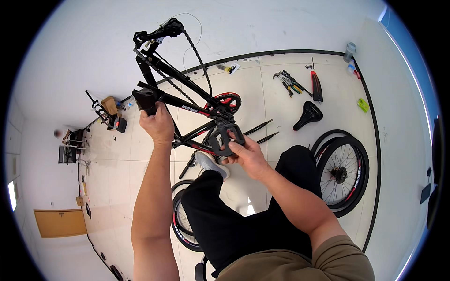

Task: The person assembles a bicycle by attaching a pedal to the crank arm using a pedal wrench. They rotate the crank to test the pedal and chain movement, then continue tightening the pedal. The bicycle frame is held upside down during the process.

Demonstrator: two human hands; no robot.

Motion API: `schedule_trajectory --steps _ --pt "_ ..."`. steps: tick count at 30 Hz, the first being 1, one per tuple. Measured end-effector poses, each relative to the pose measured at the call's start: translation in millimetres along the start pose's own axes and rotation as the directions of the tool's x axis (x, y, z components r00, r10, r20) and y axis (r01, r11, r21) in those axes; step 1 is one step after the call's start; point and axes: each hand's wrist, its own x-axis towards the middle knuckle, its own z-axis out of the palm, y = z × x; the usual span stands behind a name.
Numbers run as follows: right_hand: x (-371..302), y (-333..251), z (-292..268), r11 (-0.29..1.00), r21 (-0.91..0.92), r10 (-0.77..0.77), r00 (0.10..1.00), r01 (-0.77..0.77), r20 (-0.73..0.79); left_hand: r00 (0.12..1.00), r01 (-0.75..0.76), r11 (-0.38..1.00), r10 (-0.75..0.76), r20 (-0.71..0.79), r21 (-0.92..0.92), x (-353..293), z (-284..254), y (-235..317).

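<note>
A black bicycle frame with red markings is held up in front of me, its chain and rear derailleur at the top. My left hand grips the frame's tube end near the middle left. My right hand holds the black pedal on the crank, below the red-and-black chainring. My legs in black trousers stretch out below, one grey shoe under the frame.
On the tiled floor lie a black saddle, pliers and hand tools, a red-and-black tool, and two wheels at right. Another wheel lies under my legs. Bike parts and boxes sit far left; bottles stand by the wall.
</note>
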Motion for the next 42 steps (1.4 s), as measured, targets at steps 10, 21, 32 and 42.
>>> schedule_trajectory --steps 10,21,32,42 --pt "4 29 12 0.997 -0.054 0.066 0.997 -0.063 0.051 1.000 0.006 1.000 -0.006 0.007 0.030 1 -2 -6" --pt "9 51 23 0.979 -0.159 0.134 0.990 -0.127 0.035 1.000 -0.021 0.998 0.021 0.007 0.053 1 -2 -9" --pt "16 71 22 0.911 -0.372 0.186 0.982 -0.178 -0.014 1.000 0.014 1.000 -0.015 0.013 0.011 0 -2 -6" --pt "15 76 26 0.856 -0.470 0.221 0.974 -0.214 -0.043 1.000 0.013 0.999 -0.013 0.002 -0.051 0 0 -9"
